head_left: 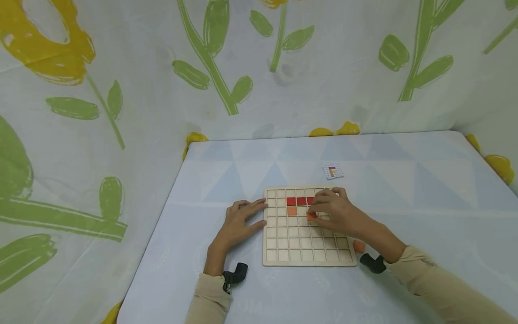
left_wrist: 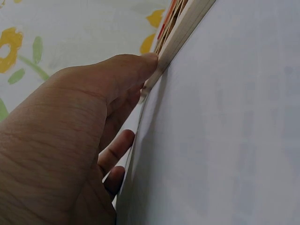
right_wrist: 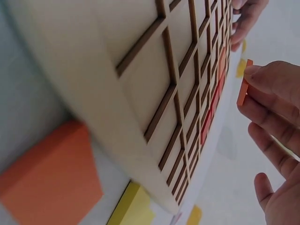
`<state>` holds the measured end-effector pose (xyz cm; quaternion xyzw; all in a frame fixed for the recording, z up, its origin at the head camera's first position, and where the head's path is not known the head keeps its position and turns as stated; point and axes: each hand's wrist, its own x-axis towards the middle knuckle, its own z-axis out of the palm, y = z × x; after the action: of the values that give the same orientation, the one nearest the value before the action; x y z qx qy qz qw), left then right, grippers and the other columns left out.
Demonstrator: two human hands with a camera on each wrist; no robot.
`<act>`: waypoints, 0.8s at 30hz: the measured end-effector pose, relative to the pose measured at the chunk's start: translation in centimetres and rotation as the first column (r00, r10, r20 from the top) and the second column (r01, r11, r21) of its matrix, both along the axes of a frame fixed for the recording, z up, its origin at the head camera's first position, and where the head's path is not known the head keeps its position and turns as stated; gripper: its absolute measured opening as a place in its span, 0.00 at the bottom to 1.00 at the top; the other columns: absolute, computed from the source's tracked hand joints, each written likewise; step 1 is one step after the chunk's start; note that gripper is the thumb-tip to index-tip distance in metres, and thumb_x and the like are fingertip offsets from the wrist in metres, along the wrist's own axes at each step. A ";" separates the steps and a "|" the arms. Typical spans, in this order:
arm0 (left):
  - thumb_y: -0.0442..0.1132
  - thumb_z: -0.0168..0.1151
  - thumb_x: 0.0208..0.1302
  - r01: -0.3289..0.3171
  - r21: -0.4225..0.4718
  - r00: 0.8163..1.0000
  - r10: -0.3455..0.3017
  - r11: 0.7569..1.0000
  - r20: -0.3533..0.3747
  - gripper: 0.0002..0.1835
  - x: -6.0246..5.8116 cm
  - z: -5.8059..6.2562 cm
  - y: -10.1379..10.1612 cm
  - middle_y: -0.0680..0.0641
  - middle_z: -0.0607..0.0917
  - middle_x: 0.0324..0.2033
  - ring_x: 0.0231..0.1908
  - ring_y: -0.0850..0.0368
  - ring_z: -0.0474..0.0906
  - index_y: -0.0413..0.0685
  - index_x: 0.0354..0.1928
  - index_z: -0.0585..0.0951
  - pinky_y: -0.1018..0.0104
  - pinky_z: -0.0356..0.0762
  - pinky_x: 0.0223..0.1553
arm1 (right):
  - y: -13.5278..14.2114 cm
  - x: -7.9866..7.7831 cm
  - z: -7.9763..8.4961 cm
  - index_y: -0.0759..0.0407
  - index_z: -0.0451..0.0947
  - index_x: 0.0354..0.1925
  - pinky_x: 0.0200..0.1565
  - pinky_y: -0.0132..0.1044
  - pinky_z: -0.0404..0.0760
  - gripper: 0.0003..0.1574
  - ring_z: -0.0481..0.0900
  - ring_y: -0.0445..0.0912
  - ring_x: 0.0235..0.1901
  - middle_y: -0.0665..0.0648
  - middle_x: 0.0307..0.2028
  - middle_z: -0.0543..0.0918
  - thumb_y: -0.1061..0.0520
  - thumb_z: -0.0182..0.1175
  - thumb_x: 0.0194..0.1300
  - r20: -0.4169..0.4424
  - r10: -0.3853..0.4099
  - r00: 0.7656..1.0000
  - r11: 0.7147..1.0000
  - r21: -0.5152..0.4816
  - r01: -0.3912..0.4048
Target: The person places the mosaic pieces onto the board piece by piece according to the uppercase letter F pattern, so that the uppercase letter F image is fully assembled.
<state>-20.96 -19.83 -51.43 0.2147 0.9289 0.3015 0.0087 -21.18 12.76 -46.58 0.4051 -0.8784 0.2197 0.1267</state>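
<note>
A light wooden grid board [head_left: 294, 243] lies on the table. Three red tiles [head_left: 301, 201] show in a row in its upper part, with an orange tile [head_left: 292, 210] set in a square below the leftmost one. My right hand [head_left: 339, 212] is over the board and pinches another orange tile [right_wrist: 244, 85] between thumb and fingertips, tilted and apart from the grid in the right wrist view. My left hand [head_left: 238, 225] is spread at the board's left side; its thumb tip touches the wooden edge [left_wrist: 180, 35] in the left wrist view.
A loose orange piece [head_left: 359, 246] lies by the board's right edge, and a yellow piece [right_wrist: 130, 206] shows beside the board. Beyond the board lies a small pattern card [head_left: 333, 171]. Both wrists carry black devices [head_left: 240, 272]. A flowered cloth wall [head_left: 323, 90] stands behind the table.
</note>
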 end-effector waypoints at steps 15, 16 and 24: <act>0.57 0.61 0.68 -0.006 -0.011 1.000 0.007 1.000 0.024 0.29 0.1 -0.2 -0.2 0.66 0.67 0.71 0.66 0.49 0.60 0.67 0.70 0.74 0.46 0.53 0.62 | -3.4 -0.2 -0.3 0.51 0.88 0.34 0.51 0.56 0.65 0.09 0.76 0.47 0.47 0.45 0.35 0.86 0.55 0.77 0.53 0.017 0.024 1.000 0.999 0.038 -0.024; 0.58 0.61 0.68 -0.005 -0.010 1.000 0.006 1.000 0.027 0.29 0.1 -0.2 -0.3 0.66 0.67 0.71 0.66 0.49 0.60 0.67 0.70 0.74 0.46 0.53 0.62 | -3.6 -0.1 -0.3 0.51 0.88 0.35 0.51 0.56 0.65 0.09 0.76 0.47 0.48 0.45 0.35 0.86 0.55 0.77 0.54 0.025 0.015 1.000 0.999 0.052 -0.016; 0.57 0.61 0.68 -0.002 -0.007 1.000 0.002 1.000 0.026 0.28 -0.1 -0.1 -0.1 0.65 0.67 0.71 0.66 0.50 0.60 0.66 0.70 0.74 0.48 0.54 0.61 | -4.5 -0.2 -0.1 0.50 0.89 0.33 0.52 0.55 0.65 0.07 0.77 0.47 0.48 0.46 0.36 0.87 0.53 0.77 0.55 0.029 -0.011 1.000 0.995 0.102 0.008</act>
<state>-21.07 -19.97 -51.54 0.2098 0.9299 0.3013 0.0211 -21.34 8.30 -46.71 0.4036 -0.8921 0.1802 0.0939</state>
